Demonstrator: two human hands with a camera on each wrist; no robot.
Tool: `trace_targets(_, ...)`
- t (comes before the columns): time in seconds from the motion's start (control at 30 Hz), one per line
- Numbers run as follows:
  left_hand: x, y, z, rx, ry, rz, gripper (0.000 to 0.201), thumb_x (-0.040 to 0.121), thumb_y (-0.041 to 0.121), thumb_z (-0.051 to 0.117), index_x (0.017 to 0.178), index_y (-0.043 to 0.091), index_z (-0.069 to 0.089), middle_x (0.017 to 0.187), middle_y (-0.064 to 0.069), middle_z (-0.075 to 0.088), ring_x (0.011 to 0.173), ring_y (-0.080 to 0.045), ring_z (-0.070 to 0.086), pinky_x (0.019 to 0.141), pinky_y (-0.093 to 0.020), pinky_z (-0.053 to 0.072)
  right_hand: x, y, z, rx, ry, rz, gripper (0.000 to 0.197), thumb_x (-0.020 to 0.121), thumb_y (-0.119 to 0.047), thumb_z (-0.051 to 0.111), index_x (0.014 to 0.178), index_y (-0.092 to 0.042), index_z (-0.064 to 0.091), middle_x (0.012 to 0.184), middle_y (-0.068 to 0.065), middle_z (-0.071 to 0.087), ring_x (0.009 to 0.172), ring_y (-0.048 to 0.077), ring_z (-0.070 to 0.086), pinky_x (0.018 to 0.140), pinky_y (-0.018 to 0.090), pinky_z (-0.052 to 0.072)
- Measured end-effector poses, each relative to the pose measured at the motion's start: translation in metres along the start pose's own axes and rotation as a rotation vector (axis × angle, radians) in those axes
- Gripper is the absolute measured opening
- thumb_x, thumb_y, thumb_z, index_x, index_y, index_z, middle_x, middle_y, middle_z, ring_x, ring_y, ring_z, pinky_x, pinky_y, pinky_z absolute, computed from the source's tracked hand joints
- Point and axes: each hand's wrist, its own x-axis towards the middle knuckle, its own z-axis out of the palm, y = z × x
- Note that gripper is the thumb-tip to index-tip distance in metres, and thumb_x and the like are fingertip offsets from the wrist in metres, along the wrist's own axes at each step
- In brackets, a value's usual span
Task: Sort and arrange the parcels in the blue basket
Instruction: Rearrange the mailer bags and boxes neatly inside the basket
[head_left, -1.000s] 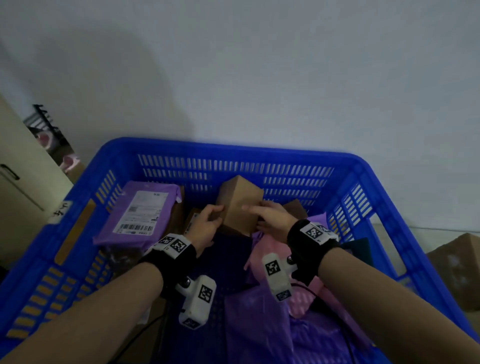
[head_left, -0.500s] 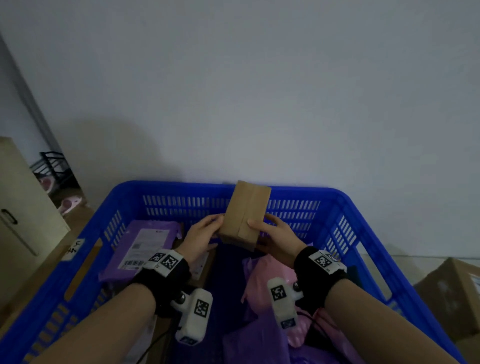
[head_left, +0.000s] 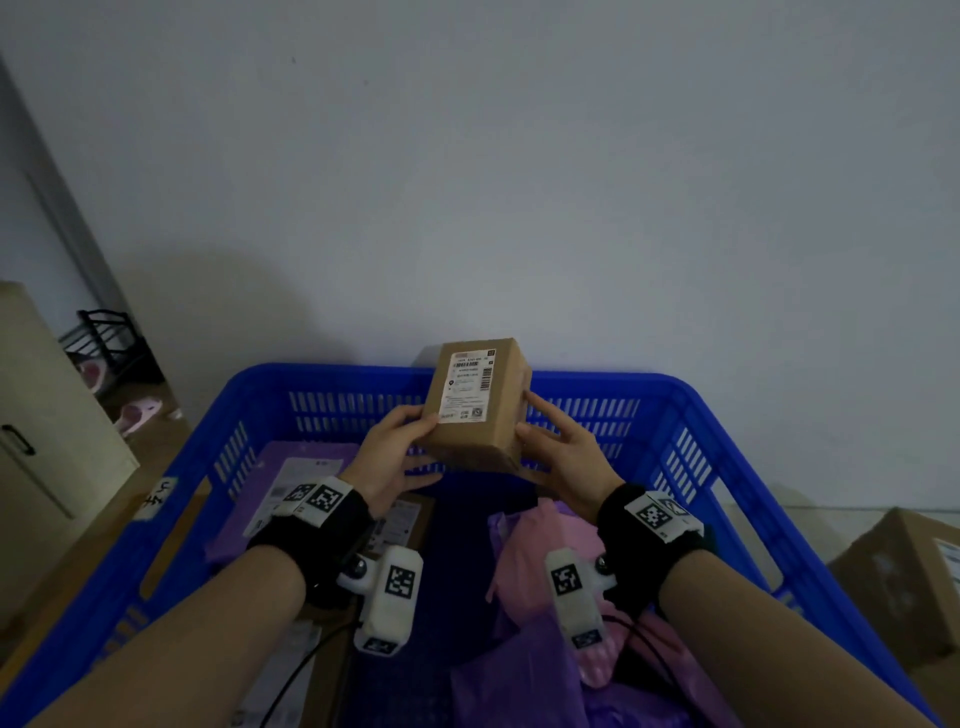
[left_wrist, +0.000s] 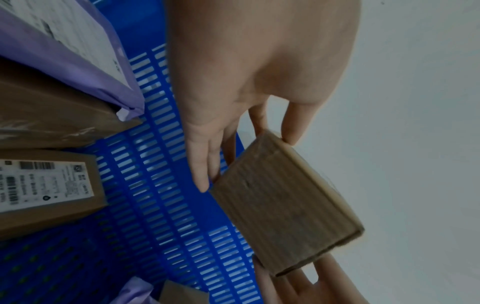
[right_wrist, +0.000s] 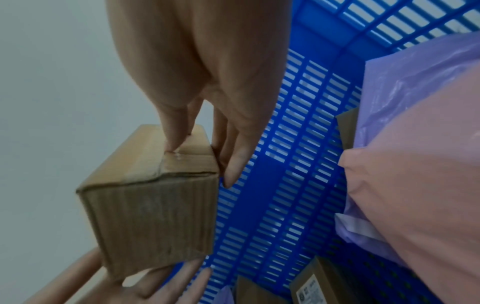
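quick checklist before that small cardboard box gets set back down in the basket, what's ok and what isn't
1. Two-handed hold: left hand and right hand grip opposite sides of the cardboard box. Ok.
2. Label readable: the white label faces the head camera. Ok.
3. Box lifted free of the blue basket contents: held above them, touching none. Ok.
4. Open floor to set it on: bare basket bottom between the purple mailer and pink bag. Ok.
5. Flaps sealed: tape shows on one end; other end unseen. Cannot tell.
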Motion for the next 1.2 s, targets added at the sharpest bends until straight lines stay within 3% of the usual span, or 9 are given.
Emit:
trace_targets(0.17,-0.006,-0.004,-0.007,0.056,-0.016,-0.009,0.016,0.087,0.028,0.064,0.101,0.023,0.057,0.115,-0.005,0.061,0.106,-0.032,0.061,0.093,-0.05,0.05,0.003,0.005,0.008,-0.089,-0.042,0.126,0.048,0.086,-0.047,0.06,0.132,-0.04,0.05,0.126,-0.001,0.062,0.114,0.021,0.06,0.086,0.038,0.053)
trace_targets(0.33,-0.004,-0.018,-0.012,0.148,0.067,-0.048,0.024,0.089,0.018,0.062,0.111,0.025,0.059,0.116,-0.006,0.064,0.097,-0.021,0.062,0.094,-0.043,0.048,0.007,0.023,0.017,-0.121,-0.054,0.212,0.046,0.088,-0.025,0.064,0.131,-0.031,0.051,0.117,-0.001,0.067,0.099,0.016,0.064,0.084,0.034,0.05)
trace_targets(0.43,-0.008,-0.028,-0.012,0.159,0.044,-0.145,0.042,0.092,0.01,0.052,0.131,0.024,0.053,0.12,-0.007,0.062,0.092,-0.017,0.061,0.076,-0.028,0.05,0.01,0.044,0.021,-0.129,-0.003,0.262,0.041,0.091,-0.015,0.059,0.131,-0.015,0.052,0.115,0.009,0.065,0.089,0.022,0.064,0.078,0.037,0.052)
trace_targets(0.53,-0.018,-0.044,-0.003,0.218,-0.005,-0.222,0.048,0.097,0.004,0.042,0.142,0.019,0.041,0.135,-0.02,0.054,0.12,-0.029,0.055,0.063,-0.015,0.054,0.013,0.072,0.025,-0.202,0.015,0.358,0.04,0.09,-0.009,0.059,0.13,-0.006,0.052,0.123,0.014,0.062,0.102,0.027,0.062,0.09,0.047,0.052)
trace_targets(0.67,-0.012,-0.079,0.0,0.334,-0.013,-0.311,0.049,0.099,0.018,0.043,0.144,0.036,0.032,0.134,-0.017,0.052,0.108,-0.026,0.049,0.1,-0.038,0.041,0.017,0.102,0.028,-0.279,0.054,0.424,0.034,0.088,-0.003,0.059,0.122,-0.002,0.054,0.119,0.012,0.063,0.094,0.025,0.064,0.072,0.039,0.055)
trace_targets(0.77,0.004,-0.1,-0.007,0.371,0.009,-0.391,0.05,0.098,0.021,0.045,0.145,0.029,0.029,0.124,-0.008,0.051,0.111,-0.028,0.05,0.096,-0.039,0.04,0.024,0.114,0.027,-0.43,0.082,0.468,0.034,0.086,-0.009,0.064,0.119,-0.004,0.057,0.119,0.013,0.064,0.108,0.031,0.063,0.087,0.045,0.054)
trace_targets(0.93,0.022,-0.125,-0.015,0.468,0.024,-0.505,0.041,0.099,0.027,0.042,0.136,0.009,0.037,0.123,-0.012,0.053,0.09,-0.022,0.056,0.08,-0.034,0.047,0.034,0.124,0.027,-0.506,0.075,0.617,0.039,0.087,-0.01,0.065,0.123,0.0,0.052,0.121,0.018,0.061,0.104,0.032,0.063,0.083,0.046,0.056)
trace_targets(1.07,0.034,-0.146,-0.02,0.56,0.059,-0.534,0.047,0.1,0.033,0.04,0.142,0.014,0.036,0.126,-0.016,0.054,0.09,-0.025,0.055,0.074,-0.033,0.048,0.042,0.133,0.025,-0.589,0.048,0.677,0.035,0.089,-0.013,0.062,0.121,-0.004,0.051,0.104,0.012,0.062,0.103,0.031,0.062,0.085,0.044,0.055)
trace_targets(1.2,0.046,-0.161,-0.022,0.553,0.148,-0.512,0.034,0.1,0.022,0.042,0.128,0.003,0.049,0.094,-0.012,0.056,0.073,-0.023,0.055,0.065,-0.03,0.048,0.064,0.157,0.026,-0.646,0.044,0.698,0.04,0.086,-0.014,0.064,0.124,-0.005,0.054,0.125,0.014,0.06,0.109,0.03,0.061,0.087,0.043,0.056)
